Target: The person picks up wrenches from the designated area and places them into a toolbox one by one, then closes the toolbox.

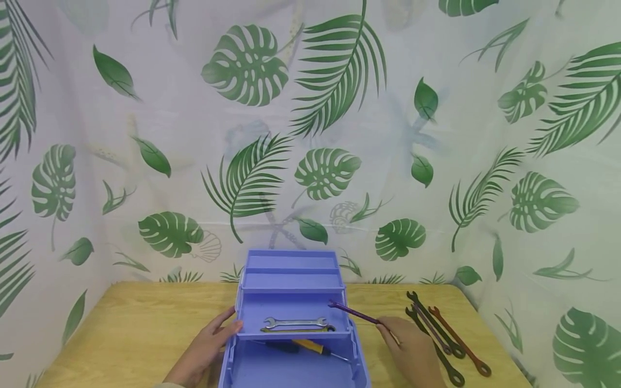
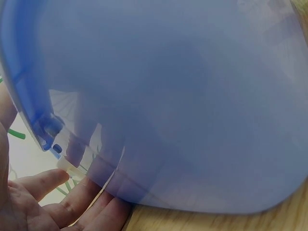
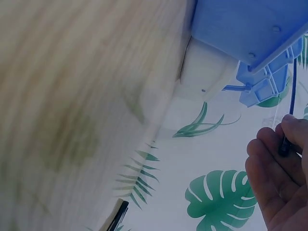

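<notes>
A blue cantilever toolbox (image 1: 286,374) stands open at the table's front middle, its trays stepped up toward the back. My left hand (image 1: 206,345) grips the left edge of the lower tray (image 1: 291,307), thumb at the front corner; in the left wrist view its fingers (image 2: 72,207) touch the blue side wall. My right hand (image 1: 409,347) holds a purple wrench (image 1: 356,313) by one end, the other end over the tray's right part. A silver wrench (image 1: 296,323) and a yellowish wrench (image 1: 283,330) lie in that tray. Below it are a yellow-handled screwdriver (image 1: 310,345) and a dark handle (image 1: 283,346).
Several wrenches lie on the table right of my right hand, among them a reddish wrench (image 1: 458,340) and a black wrench (image 1: 443,328). The wooden table (image 1: 150,328) ends at a leaf-printed backdrop (image 1: 271,178) behind the toolbox.
</notes>
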`<state>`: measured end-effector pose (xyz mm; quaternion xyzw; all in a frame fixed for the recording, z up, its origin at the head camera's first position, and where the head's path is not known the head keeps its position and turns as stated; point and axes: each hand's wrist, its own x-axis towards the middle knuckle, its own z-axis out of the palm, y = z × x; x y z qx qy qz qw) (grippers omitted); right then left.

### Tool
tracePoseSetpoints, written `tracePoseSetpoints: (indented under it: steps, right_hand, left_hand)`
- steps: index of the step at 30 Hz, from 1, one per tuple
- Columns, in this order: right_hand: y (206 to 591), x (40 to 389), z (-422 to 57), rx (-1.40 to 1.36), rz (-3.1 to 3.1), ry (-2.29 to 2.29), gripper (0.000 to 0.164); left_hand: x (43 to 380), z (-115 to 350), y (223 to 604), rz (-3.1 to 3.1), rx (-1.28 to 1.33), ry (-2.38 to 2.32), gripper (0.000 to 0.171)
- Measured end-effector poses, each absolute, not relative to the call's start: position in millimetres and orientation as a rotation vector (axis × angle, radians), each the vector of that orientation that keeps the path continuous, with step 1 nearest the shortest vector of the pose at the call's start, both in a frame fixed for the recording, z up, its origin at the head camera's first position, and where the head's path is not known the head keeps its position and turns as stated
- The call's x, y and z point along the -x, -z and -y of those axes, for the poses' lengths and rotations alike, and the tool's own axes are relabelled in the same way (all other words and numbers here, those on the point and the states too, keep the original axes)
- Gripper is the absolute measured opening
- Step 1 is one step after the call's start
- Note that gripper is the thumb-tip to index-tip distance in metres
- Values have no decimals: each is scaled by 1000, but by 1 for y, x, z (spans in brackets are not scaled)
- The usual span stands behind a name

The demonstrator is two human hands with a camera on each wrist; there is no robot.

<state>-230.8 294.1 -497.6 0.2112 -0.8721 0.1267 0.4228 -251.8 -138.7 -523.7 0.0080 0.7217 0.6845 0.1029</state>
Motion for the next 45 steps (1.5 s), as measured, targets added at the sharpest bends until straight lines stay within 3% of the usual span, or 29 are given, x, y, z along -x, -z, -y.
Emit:
tracePoseSetpoints:
  steps: [45]
  right_hand:
    - [456,266,-221,-834,2217,-241,16]
  left_hand:
    - [253,138,523,-2139,0,-2020,78]
